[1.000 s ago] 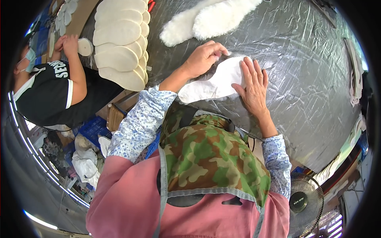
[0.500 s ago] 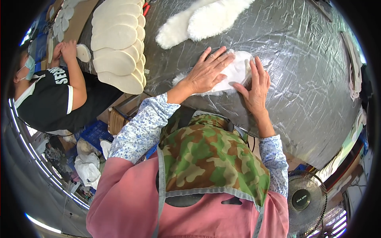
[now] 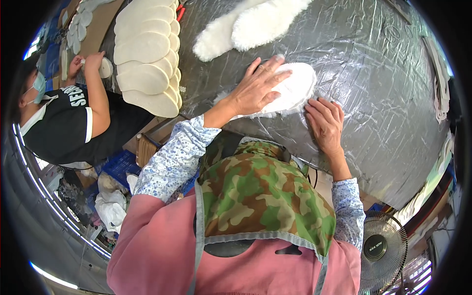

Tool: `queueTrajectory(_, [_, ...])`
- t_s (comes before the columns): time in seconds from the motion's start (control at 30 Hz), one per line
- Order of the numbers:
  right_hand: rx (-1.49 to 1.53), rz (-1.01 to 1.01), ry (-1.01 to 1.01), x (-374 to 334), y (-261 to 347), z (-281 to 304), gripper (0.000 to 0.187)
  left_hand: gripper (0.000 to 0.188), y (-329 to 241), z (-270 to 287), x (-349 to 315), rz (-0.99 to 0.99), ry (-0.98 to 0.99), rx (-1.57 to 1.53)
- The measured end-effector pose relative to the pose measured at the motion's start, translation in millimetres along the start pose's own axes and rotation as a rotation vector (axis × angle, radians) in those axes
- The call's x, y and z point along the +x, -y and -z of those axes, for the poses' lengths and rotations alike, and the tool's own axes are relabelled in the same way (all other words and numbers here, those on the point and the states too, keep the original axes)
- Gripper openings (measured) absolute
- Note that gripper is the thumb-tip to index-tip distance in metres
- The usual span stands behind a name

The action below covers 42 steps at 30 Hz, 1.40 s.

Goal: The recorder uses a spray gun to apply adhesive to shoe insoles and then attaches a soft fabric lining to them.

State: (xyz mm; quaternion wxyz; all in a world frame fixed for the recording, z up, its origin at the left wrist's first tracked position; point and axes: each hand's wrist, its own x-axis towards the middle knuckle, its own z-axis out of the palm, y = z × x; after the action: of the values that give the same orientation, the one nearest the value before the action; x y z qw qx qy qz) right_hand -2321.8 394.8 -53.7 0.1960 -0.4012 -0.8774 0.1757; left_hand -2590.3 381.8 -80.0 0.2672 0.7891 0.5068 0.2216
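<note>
A white fleece insole [image 3: 297,88] lies on the silvery covered table, its smooth pale side up and fluffy fibre showing along its edges. Across its middle rests my left hand [image 3: 256,91], fingers stretched out and spread, pressing on the surface. Just off the insole's right end is my right hand [image 3: 325,123], with its fingers bent and drawn together near the table. Whatever those fingers hold, if anything, is hidden. Farther back lie two fluffy white insoles [image 3: 265,27], overlapping, pile side up.
Overlapping stacks of cream insole pieces [image 3: 142,54] stand at the left, beside a red-handled tool [image 3: 180,13]. A co-worker [image 3: 73,108] in black handles a small piece there. Grey strips [image 3: 436,81] lie at the right edge; a fan [image 3: 381,248] stands below.
My right hand has come off the insole's right end, moving slightly right and nearer to me, and its fingers have curled. My left hand stays nearly in place. The co-worker's hands have shifted a little.
</note>
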Motion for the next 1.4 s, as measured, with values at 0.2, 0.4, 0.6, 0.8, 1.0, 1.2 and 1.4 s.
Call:
queueTrajectory(0.2, [0.159,-0.069,-0.202,18,8,-5,0.024,0.031,-26,44,-2,0.002,-0.323,-0.002])
queueTrajectory(0.4, [-0.009,-0.173,-0.050,22,11,-22,0.059,0.026,-40,44,-63,0.120,-0.280,0.070])
queueTrajectory(0.6, [0.004,-0.164,-0.015,25,17,-21,0.065,0.029,-29,20,-155,0.501,-0.485,0.069])
queueTrajectory(0.8, [0.142,-0.225,-0.116,18,34,-22,0.064,0.035,-32,10,-180,0.743,-0.672,-0.173])
queueTrajectory(1.0, [0.069,-0.156,-0.198,41,36,-42,0.045,0.024,-23,10,-151,0.723,-0.697,-0.262])
queueTrajectory(1.2, [0.321,-0.584,-0.141,63,16,-54,0.030,0.017,-3,6,-132,0.703,-0.742,-0.219])
queueTrajectory(1.4, [0.275,-0.750,-0.174,11,17,-35,0.034,0.010,-5,26,-142,0.683,-0.809,-0.329])
